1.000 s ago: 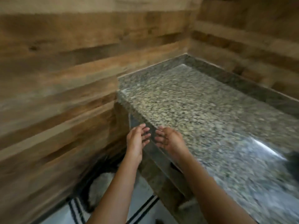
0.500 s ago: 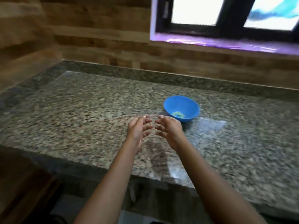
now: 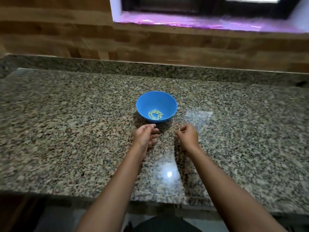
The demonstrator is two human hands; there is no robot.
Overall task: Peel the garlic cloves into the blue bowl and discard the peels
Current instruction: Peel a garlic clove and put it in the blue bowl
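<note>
**One bowl, two hands over the desk**

I see one bowl (image 3: 156, 106), blue and upright, mouth up, standing on the granite desk (image 3: 66, 131) at mid-depth. A small cluster of pale cloves (image 3: 155, 114) lies in its bottom; they are too small for me to count or to read their long axes. My two hands hover just in front of the bowl, apart. The left hand (image 3: 145, 135) has loosely curled fingers and holds nothing. The right hand (image 3: 187, 135) is likewise relaxed and holds nothing.
</note>
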